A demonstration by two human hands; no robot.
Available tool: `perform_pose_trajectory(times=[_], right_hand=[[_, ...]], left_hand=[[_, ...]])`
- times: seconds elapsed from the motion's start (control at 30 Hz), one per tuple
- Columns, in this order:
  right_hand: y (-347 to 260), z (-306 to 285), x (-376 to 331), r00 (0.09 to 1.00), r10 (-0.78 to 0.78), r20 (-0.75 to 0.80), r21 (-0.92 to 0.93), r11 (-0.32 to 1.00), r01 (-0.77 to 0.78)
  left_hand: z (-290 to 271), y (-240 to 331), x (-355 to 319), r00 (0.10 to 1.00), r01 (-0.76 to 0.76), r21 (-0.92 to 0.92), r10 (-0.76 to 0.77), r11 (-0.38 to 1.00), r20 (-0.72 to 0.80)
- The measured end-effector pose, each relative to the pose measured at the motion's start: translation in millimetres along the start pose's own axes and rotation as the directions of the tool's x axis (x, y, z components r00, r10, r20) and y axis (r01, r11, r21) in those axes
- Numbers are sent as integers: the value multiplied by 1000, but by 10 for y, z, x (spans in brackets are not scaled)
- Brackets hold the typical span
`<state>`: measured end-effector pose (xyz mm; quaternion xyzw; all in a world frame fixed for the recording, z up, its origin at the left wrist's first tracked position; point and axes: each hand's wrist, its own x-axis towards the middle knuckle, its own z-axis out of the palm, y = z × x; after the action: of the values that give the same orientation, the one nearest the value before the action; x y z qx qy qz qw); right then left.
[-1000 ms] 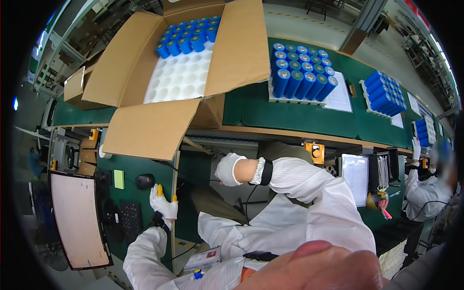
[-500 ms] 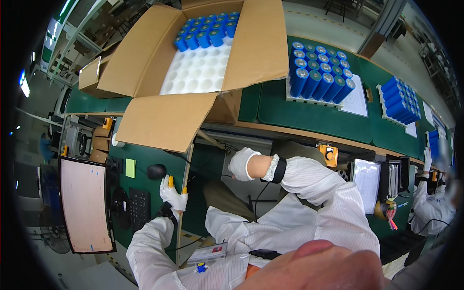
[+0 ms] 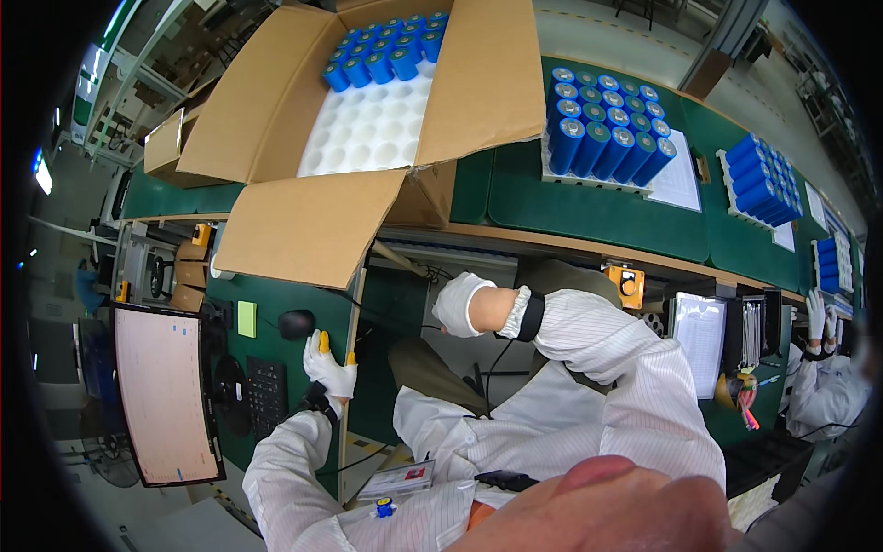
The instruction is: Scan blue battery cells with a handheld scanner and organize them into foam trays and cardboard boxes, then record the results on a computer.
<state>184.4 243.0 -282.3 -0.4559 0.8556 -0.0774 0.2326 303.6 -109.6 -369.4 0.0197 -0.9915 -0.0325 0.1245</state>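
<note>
My left hand (image 3: 329,370), in a white glove with yellow fingertips, lies at the edge of the green desk (image 3: 276,304). Its fingers are spread, and it holds nothing. Just beyond the fingertips sits a black mouse (image 3: 296,324), not gripped. A black keyboard (image 3: 267,394) lies to the left of this hand. My right hand (image 3: 457,304), also in a white glove, hovers over the gap between the desks near my knees. Only its back shows; the fingers are curled out of sight, so what they hold, if anything, is hidden.
An open cardboard box (image 3: 303,221) holds blue cylindrical cells (image 3: 378,67) in a white foam tray (image 3: 361,129). More blue cells (image 3: 607,138) stand on the back bench. A monitor (image 3: 167,391) stands at left. On the right are a clipboard (image 3: 696,345) and a co-worker's gloved hands (image 3: 817,317).
My hands have hardly moved. The view has shifted slightly, and the box appears a little farther left. At the far right, the co-worker's hands now show more clearly beside the blue cells.
</note>
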Motion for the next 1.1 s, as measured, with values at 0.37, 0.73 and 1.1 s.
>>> perform_pose_trajectory(times=[0.37, 0.73, 1.1], right_hand=[[12, -54, -24, 1000, 9, -6, 29, 1000, -9], [36, -31, -21, 999, 19, -37, 35, 999, -18], [53, -34, -7, 999, 31, -19, 47, 998, -30]], left_hand=[[-11, 22, -1, 1000, -21, 3, 21, 1000, -20], [10, 0, -14, 999, -42, 17, 43, 999, -14], [40, -30, -17, 999, -37, 5, 37, 999, -28]])
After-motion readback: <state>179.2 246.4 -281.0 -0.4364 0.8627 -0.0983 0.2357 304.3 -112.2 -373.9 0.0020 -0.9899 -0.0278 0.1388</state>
